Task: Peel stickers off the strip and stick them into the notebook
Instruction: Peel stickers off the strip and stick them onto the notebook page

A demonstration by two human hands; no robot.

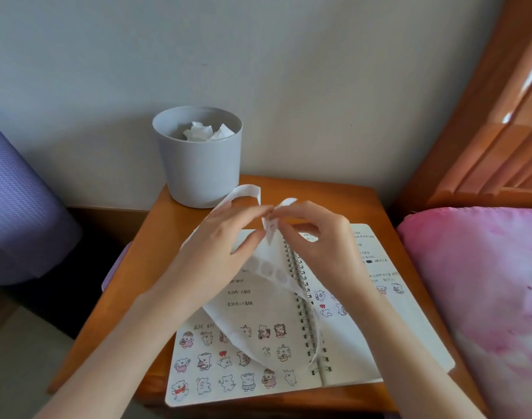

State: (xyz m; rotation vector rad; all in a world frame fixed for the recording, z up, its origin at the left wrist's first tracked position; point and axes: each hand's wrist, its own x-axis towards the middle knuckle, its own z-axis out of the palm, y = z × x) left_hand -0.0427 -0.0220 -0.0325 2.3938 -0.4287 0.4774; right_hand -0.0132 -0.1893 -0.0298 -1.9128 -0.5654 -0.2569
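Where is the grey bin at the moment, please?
In the head view, the grey bin stands on the far left corner of the wooden table, by the wall, just beyond the sticker strip and the open notebook.

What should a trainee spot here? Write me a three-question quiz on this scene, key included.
1. Fill in: the left hand and the right hand both pinch a white ____ above the notebook.
2. What lies in the grey bin? A. crumpled paper B. pens C. water
3. True or false: the notebook is closed.

Key: 1. strip; 2. A; 3. false, it lies open.
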